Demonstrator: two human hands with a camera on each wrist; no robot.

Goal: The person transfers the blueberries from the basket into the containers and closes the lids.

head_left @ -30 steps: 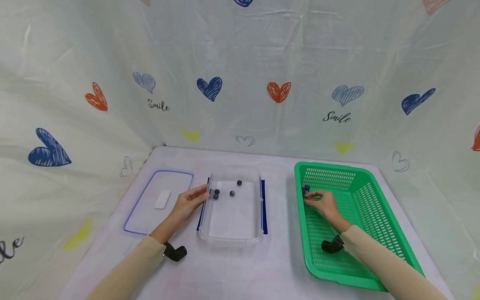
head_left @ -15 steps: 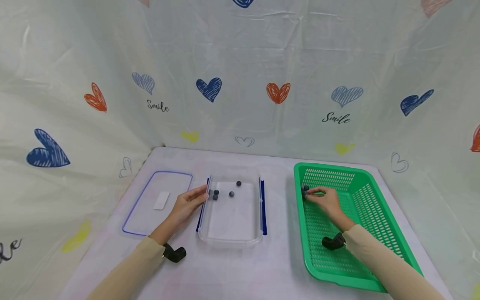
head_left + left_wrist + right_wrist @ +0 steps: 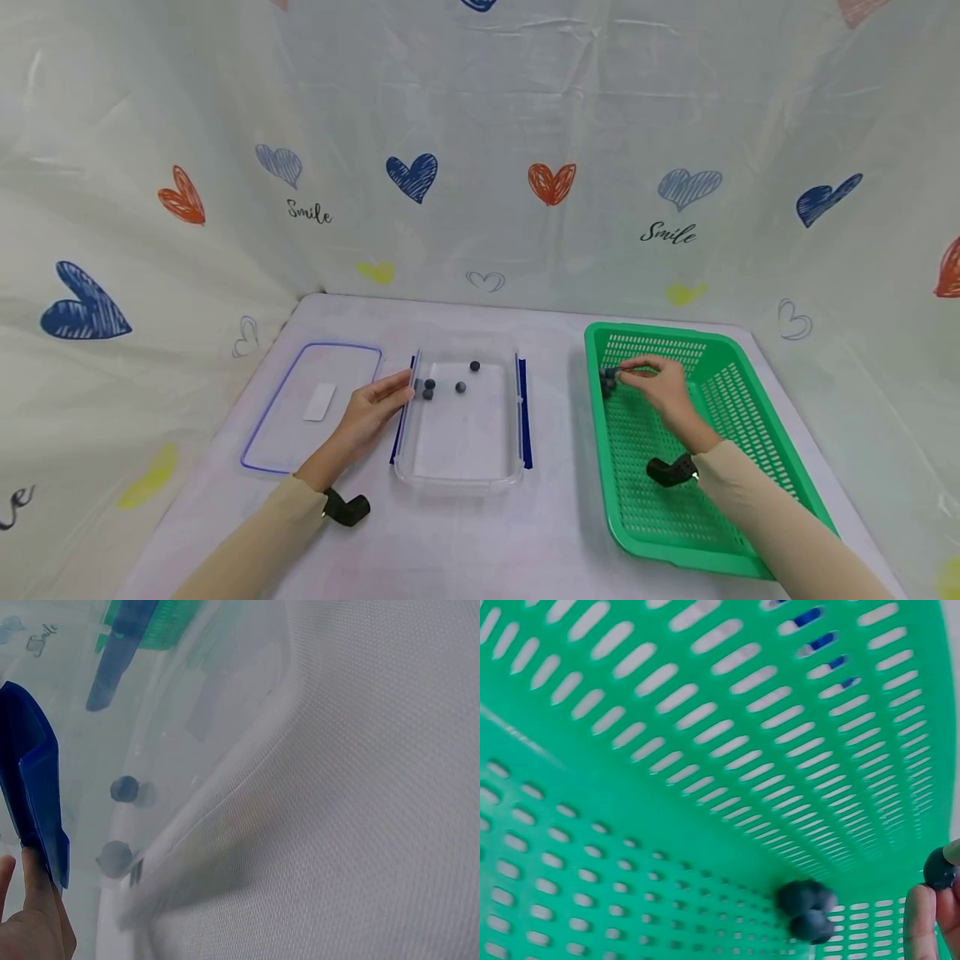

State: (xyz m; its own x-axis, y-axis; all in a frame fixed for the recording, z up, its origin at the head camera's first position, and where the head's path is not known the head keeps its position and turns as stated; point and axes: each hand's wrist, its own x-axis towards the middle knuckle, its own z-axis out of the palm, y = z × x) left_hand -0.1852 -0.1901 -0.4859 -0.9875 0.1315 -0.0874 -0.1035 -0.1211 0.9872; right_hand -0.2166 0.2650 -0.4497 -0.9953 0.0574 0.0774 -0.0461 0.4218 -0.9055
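Note:
My right hand (image 3: 663, 390) pinches a dark blueberry (image 3: 939, 868) between thumb and fingertips, over the far left corner of the green basket (image 3: 611, 500). Just left of the fingertips, a small cluster of blueberries (image 3: 807, 909) sits in that corner. My left hand (image 3: 371, 410) touches the left side of a clear plastic container (image 3: 457, 483), its fingers extended. In the left wrist view those fingertips lie against a blue side latch (image 3: 41, 780). Inside the container are several blueberries (image 3: 461, 387), some by the left wall and others towards the back.
A clear lid (image 3: 281, 400) with a blue rim lies left of the container, with a white rectangle (image 3: 320, 402) on it. The right blue latch (image 3: 527, 417) hangs outward. Behind the table is a heart-printed curtain (image 3: 487, 233).
My right hand has lifted a little up and to the right from the basket's corner, with a blueberry at its fingertips. My left hand stays at the container.

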